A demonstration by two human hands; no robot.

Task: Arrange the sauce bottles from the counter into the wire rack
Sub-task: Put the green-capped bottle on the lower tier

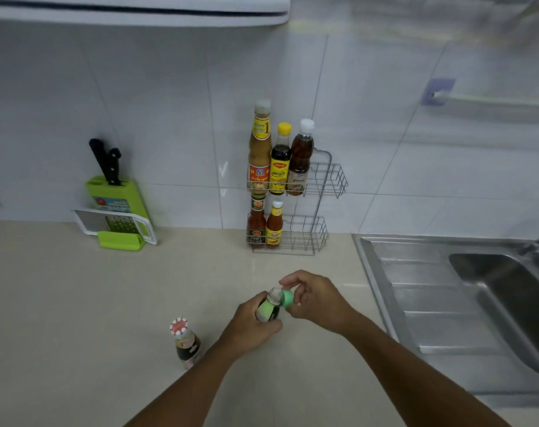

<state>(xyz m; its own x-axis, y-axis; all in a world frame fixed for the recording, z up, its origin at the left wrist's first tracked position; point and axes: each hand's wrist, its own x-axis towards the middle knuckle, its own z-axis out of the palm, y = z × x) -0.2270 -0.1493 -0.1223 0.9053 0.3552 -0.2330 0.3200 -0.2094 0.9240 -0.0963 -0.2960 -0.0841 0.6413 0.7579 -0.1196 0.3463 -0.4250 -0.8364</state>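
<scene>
A two-tier wire rack (329,180) stands against the tiled wall. Its top tier holds three tall bottles (280,161) at the left. Two red sauce bottles (265,226) sit on the bottom tier, also at the left. My left hand (246,328) grips a small dark bottle with a green label (268,310) above the counter, in front of the rack. My right hand (316,298) pinches its green cap (287,297), which sits beside the bottle's neck. A dark bottle with a red-and-white cap (186,342) stands on the counter, left of my hands.
A green knife block (114,195) with a grater (117,226) leaning in front stands at the back left. A steel sink (477,291) with a drainboard fills the right side. The beige counter (77,303) stretches across the foreground.
</scene>
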